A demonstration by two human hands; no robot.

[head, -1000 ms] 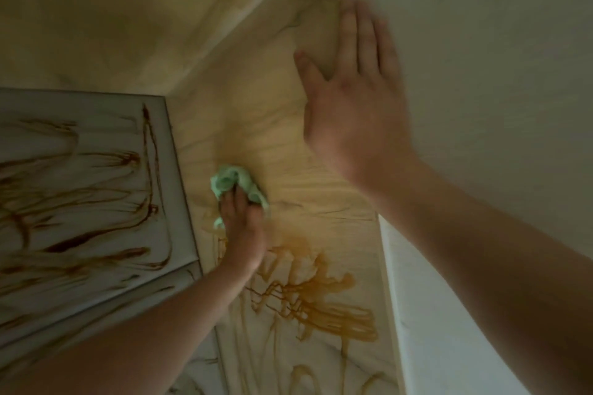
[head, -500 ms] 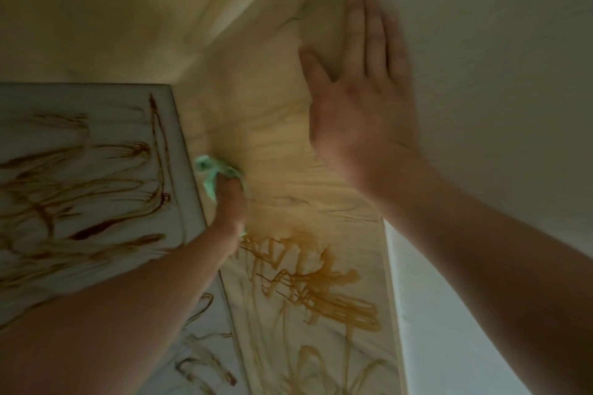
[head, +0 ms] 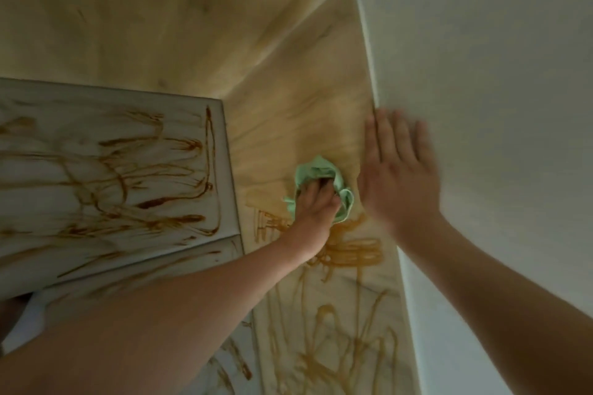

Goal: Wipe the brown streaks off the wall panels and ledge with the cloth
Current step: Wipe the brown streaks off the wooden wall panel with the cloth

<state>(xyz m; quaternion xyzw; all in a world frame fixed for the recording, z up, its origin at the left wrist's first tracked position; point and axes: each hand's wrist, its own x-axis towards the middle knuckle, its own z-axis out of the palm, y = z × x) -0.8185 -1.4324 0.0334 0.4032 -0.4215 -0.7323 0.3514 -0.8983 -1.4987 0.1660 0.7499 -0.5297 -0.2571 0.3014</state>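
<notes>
Left hand [head: 316, 207] pressed a green cloth [head: 316, 170] to the wall panel [head: 288, 99]; right hand [head: 398, 176] was flat beside it.
At left, the grey ledge [head: 48, 202] was covered in brown streaks [head: 154, 202]. In the middle, the left hand's fingers were curled into the bunched cloth, holding it on the pale wood just above more streaks. The right hand was spread open, fingers straight, holding nothing, at the edge of the white wall [head: 481, 73]; blur hid whether it touched.

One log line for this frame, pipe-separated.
left hand: grips green cloth on wood panel | right hand: open, at white wall | brown streaks: below cloth, on ledge
</notes>
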